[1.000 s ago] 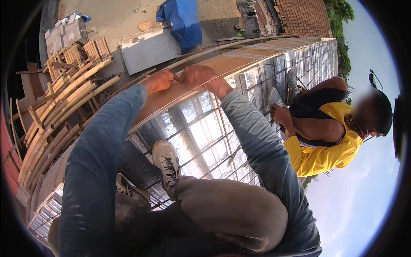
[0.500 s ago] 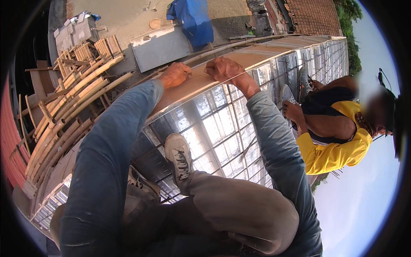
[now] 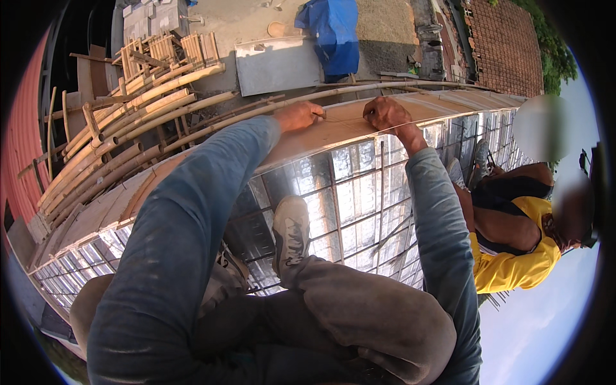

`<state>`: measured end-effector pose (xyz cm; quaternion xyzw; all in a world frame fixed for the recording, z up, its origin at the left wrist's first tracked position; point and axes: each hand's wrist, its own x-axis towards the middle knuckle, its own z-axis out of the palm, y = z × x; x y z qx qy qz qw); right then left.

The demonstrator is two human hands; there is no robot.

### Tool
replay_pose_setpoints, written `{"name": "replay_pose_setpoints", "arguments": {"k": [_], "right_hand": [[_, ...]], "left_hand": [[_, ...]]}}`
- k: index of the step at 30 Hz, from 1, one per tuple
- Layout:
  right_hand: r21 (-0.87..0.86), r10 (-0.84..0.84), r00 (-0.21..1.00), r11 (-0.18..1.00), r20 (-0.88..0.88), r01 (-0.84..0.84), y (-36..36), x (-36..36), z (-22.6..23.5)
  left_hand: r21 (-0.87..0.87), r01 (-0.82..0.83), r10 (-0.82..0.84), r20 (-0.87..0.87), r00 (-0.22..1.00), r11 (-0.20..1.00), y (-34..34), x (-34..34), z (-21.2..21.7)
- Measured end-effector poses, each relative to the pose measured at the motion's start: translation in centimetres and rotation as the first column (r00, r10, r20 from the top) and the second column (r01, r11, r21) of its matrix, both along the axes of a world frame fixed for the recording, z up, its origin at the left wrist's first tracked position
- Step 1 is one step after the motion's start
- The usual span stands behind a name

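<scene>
Past the rod grid [image 3: 335, 192], the brown board [image 3: 321, 136] lies at twelve o'clock beneath both hands, about equally near each, its long axis running roughly eight to two. The left hand [image 3: 299, 117] has curled fingers; the right hand [image 3: 387, 114], at its three o'clock, is clenched, though what either grips I cannot tell. They are farther apart than a second ago, when they nearly met.

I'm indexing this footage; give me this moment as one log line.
left hand: curled, by brown board | right hand: curled, apart from left | held: unclear | nearby: metal bars, co-worker in yellow
</scene>
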<state>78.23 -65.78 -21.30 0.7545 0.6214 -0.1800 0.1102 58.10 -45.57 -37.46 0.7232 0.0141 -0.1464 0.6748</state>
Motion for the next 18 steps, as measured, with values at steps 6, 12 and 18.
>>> {"name": "replay_pose_setpoints", "arguments": {"k": [6, 12, 18], "right_hand": [[-0.069, -0.163, 0.931, 0.987, -0.328, 0.148, 1.4, -1.0, 3.0], [-0.299, -0.496, 0.79, 0.864, -0.361, 0.406, 5.1, -4.4, 9.3], [-0.314, -0.453, 0.823, 0.881, -0.343, 0.354, 4.3, -5.7, 10.9]], "left_hand": [[0.251, 0.11, -0.129, 0.06, 0.99, 0.962, -0.2, 0.8, 3.8], [0.179, 0.051, -0.087, 0.2, 0.976, 0.983, -0.1, 1.1, 6.2], [0.21, 0.071, -0.079, 0.033, 0.996, 0.975, -1.6, 3.1, 10.5]]}}
